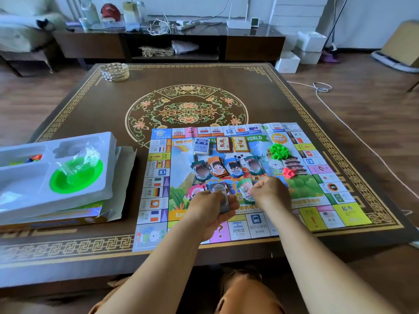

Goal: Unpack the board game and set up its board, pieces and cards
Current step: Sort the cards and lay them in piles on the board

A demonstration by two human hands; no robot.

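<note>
Your left hand grips a banknote stack above the board; your right hand pinches one green note. Lay it squarely beside the board's other piles.

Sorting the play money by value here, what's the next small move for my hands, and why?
Probably lay the green note pinched in your right hand onto the board, starting a pile beside the pink 5000 notes. Your left hand grips the unsorted stack.
</note>
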